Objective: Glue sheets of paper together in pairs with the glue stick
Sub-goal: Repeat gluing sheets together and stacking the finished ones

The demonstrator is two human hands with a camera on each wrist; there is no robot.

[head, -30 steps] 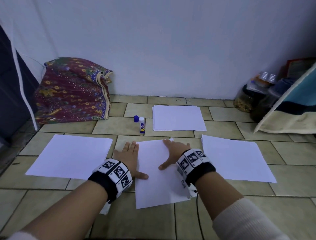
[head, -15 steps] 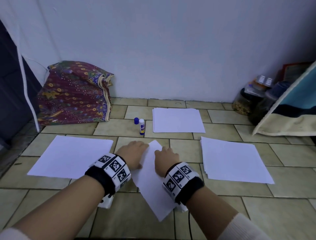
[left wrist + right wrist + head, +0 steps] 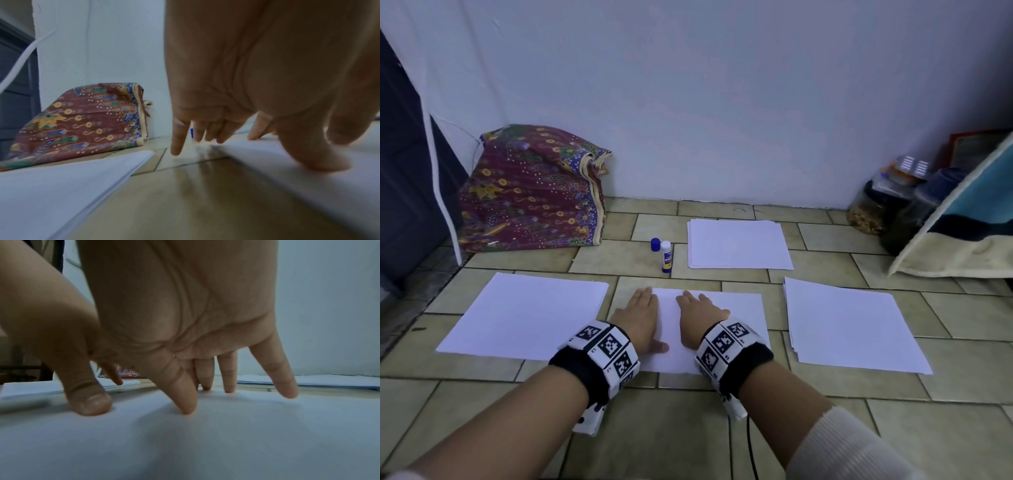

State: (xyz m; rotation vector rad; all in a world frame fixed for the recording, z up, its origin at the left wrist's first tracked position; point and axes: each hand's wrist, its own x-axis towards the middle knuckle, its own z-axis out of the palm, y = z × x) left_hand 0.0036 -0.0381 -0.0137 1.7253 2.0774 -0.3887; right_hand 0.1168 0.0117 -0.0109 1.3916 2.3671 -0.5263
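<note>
A white sheet (image 3: 743, 318) lies landscape on the tiled floor between my hands. My left hand (image 3: 642, 317) lies flat at its left edge, thumb on the paper and fingers straight, partly on the tile. My right hand (image 3: 698, 317) presses flat on the sheet with spread fingertips (image 3: 188, 408). In the left wrist view the left thumb (image 3: 320, 164) touches the sheet (image 3: 308, 178). The glue stick (image 3: 666, 256) stands upright behind the sheet, uncapped, with its blue cap (image 3: 655, 244) beside it.
Paper lies in three more places: a sheet or stack at left (image 3: 527, 315), a stack at right (image 3: 849, 325), another at the back (image 3: 738, 244). A patterned cloth bundle (image 3: 530, 192) sits against the wall at left; jars (image 3: 873, 209) and a leaning cushion (image 3: 962, 233) stand at right.
The middle sheet has been turned from portrait through a tilt to landscape. Both hands, curled on it half a second ago, now lie flat.
</note>
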